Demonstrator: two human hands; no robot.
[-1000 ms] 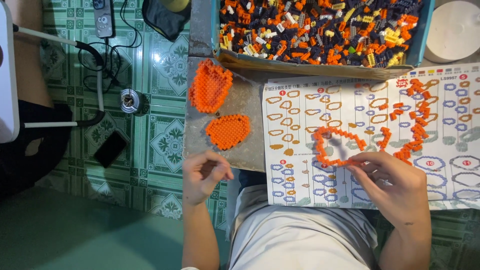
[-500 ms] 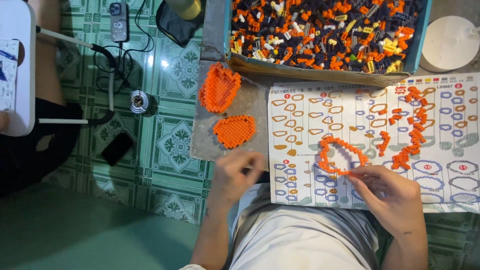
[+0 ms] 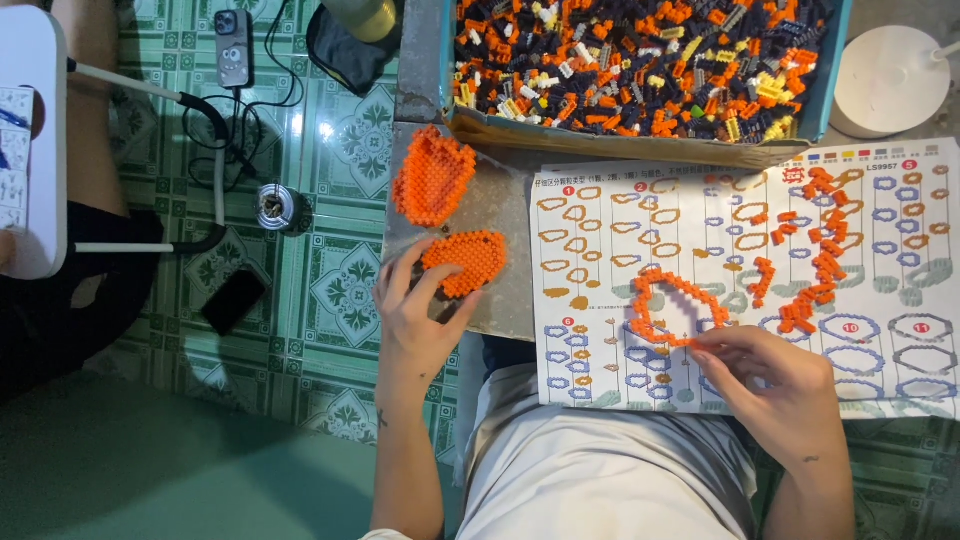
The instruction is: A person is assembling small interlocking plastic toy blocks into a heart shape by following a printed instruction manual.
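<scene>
On the grey board (image 3: 510, 290) over your lap, your left hand (image 3: 415, 310) rests with fingers spread loosely around the lower orange brick plate (image 3: 465, 262); the fingertips touch its left and lower edges, but it lies flat on the board and you cannot tell from here whether it is truly gripped. A second, larger orange plate (image 3: 432, 175) lies just above it, apart from the hand.

To the right, your right hand (image 3: 765, 375) sits on the instruction sheet (image 3: 600, 250), its thumb and forefinger pinched together at the lower edge of the orange brick ring (image 3: 672, 305). The fingers cover that stretch of the ring, so how the bricks join there is hidden. Loose orange pieces (image 3: 815, 270) lie scattered further right on the sheet, well apart from both hands.

Along the top, a box of mixed bricks (image 3: 640, 60) in orange, dark and yellow is cut off by the frame edge. A white round base (image 3: 890, 75) stands beside it. On the tiled floor (image 3: 330, 290) to your left lie a phone (image 3: 232, 45), cables and a small dark object too dim to identify.
</scene>
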